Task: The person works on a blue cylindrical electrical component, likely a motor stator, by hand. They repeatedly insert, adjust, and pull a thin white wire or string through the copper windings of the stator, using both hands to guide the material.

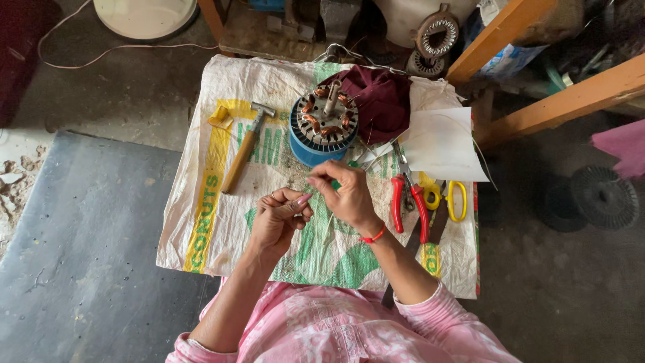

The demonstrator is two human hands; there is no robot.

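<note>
Printed white-green-yellow sack (201,222) under tools

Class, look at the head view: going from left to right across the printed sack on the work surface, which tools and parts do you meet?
Hammer → blue motor stator with copper coils → red-handled pliers → yellow-handled scissors.

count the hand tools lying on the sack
3 that I can make out: a hammer left of the blue motor, red pliers to the right, and yellow scissors beside them. Others may be hidden.
</note>
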